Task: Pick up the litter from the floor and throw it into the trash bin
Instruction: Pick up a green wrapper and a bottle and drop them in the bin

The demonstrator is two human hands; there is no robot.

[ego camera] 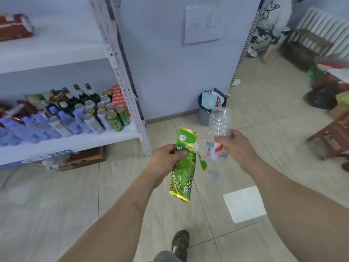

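green and shiny, a long snack wrapper [182, 165] hangs from the person's left hand [167, 159], pinched near its upper half between thumb and curled fingers, its lower end dangling free above the tiled floor [56, 205]. a thin torn strip of the same green film [201, 162] droops beside it. the right hand [233, 146] grips a clear, empty plastic bottle [220, 122] around its middle, bottom end tilted up and away, its red and white label [215, 150] just under the fingers and its capped neck pointing down.

both pieces are off the floor, so the picking-up looks done for these two. neither is binned yet. the trash bin [204, 115], grey with a dark liner and already stuffed with packaging, stands at the foot of the pale blue wall [170, 63], ahead of the hands and a little beyond them, so i judge a few steps and two drops remain.

one white sheet of paper [244, 203] lies flat on the floor near the person's right forearm; it may be litter left to collect, though i cannot be sure.

to the left, a white metal shelf [120, 72] carries bottles and cans. a sandalled foot [180, 241] shows at the bottom edge.
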